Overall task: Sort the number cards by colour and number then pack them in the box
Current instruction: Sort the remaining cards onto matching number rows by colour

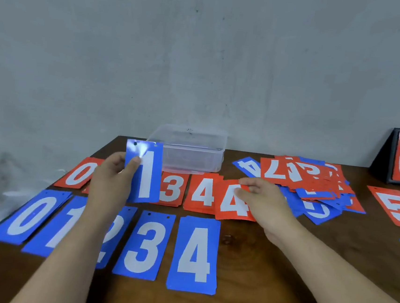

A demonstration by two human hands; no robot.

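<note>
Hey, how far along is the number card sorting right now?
Laid out: a near row of blue cards 0 to 4, with red piles behind, 0, 3 and 4 visible. In hand: the left hand holds a blue 1 card; the right hand pinches a red 4 card overlapping the red 4 pile. Left: the mixed heap is unsorted, and the clear plastic box looks empty.
</note>
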